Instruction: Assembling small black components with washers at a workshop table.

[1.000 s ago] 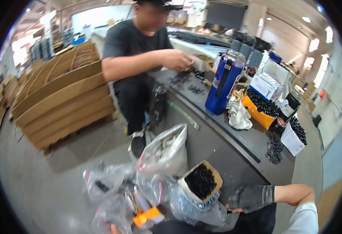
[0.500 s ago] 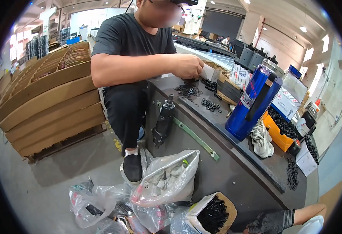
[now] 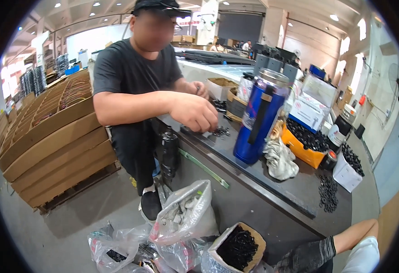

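My right hand [image 3: 295, 260], in a dark grey knitted glove, is at the lower edge on the right, close to a box [image 3: 215, 251] full of small black parts [image 3: 238, 248]. Its fingers are cut off by the edge and too dark to make out, so what it holds, if anything, does not show. My left hand is out of view. Across the dark workbench [image 3: 272, 182], a seated co-worker's hand [image 3: 195, 112] reaches down to a pile of small black rings [image 3: 221, 131]. The co-worker's other hand [image 3: 197, 88] is raised behind, fingers curled.
A blue thermos [image 3: 258, 120] stands on the bench beside a crumpled rag [image 3: 280, 159]. An orange container [image 3: 306, 152] and a white box [image 3: 348, 173] hold black parts; loose black rings [image 3: 328, 193] lie nearby. Plastic bags [image 3: 186, 214] sit on the floor. Stacked cardboard trays [image 3: 58, 150] stand left.
The view has shifted, and the bench things now appear further left. The co-worker's near hand has moved down to the ring pile, and their other hand has come into sight.
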### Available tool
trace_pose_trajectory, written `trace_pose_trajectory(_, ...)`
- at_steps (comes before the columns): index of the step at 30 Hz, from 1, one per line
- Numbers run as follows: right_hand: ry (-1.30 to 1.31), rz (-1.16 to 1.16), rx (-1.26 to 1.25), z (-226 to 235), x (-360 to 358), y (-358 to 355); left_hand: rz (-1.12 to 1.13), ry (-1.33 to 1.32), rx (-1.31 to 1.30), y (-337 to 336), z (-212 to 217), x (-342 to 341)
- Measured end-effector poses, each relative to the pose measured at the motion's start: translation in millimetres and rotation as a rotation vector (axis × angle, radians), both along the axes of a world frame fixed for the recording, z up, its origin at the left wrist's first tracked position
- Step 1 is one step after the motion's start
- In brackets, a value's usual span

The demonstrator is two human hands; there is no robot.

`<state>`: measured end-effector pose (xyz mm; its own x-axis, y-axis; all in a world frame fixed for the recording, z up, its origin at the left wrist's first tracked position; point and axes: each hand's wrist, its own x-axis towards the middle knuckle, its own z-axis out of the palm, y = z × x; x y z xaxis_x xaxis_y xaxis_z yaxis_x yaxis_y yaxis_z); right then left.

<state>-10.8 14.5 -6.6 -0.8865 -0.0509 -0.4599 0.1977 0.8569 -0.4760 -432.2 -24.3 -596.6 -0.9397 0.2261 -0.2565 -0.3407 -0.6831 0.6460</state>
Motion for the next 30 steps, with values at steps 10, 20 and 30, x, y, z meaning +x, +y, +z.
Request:
trace_pose_trajectory(10, 0.178, -0.087, -0.141, -32, 19, 1, -0.447, -0.359, -0.108, -111, 3, 67)
trace_pose_trajectory(20, 0.191, 0.111, -0.103, -35, 24, -14, -0.38, -0.551, -0.05, -274, 117, 30)
trace_pose_trajectory(30, 0.061, 0.304, 0.015, -17, 25, -22, -0.31, -0.268, -0.213, -332, 337, 103)
